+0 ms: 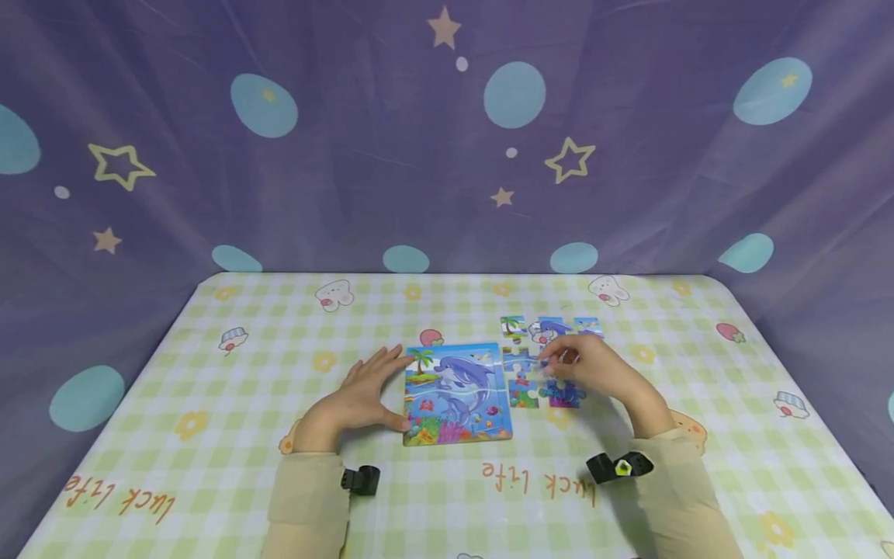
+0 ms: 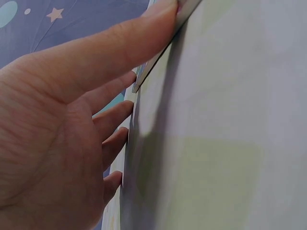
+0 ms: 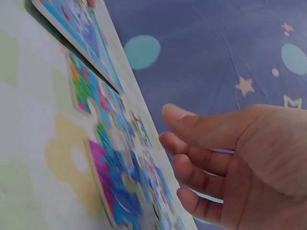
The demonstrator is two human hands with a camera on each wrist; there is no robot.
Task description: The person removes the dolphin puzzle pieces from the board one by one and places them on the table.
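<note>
A square dolphin picture puzzle board (image 1: 457,394) lies mid-table. My left hand (image 1: 363,392) is at its left side, thumb at the near corner and index finger at the far one, fingers spread; the thumb meets the board's edge in the left wrist view. Right of the board, loose jigsaw pieces are laid out in rows, among them a palm tree piece (image 1: 513,325), a coral piece (image 1: 523,393) and a purple-and-blue piece (image 1: 563,394). Above these hovers my right hand (image 1: 590,363), fingers loosely bent, with nothing visible between thumb and fingers (image 3: 192,143). It partly hides some pieces.
A green-and-white checked tablecloth (image 1: 209,435) with printed flowers and lettering covers the table. Behind it hangs a purple curtain (image 1: 391,178) with stars and blue ovals. Each wrist wears a black camera, one on the left (image 1: 362,480).
</note>
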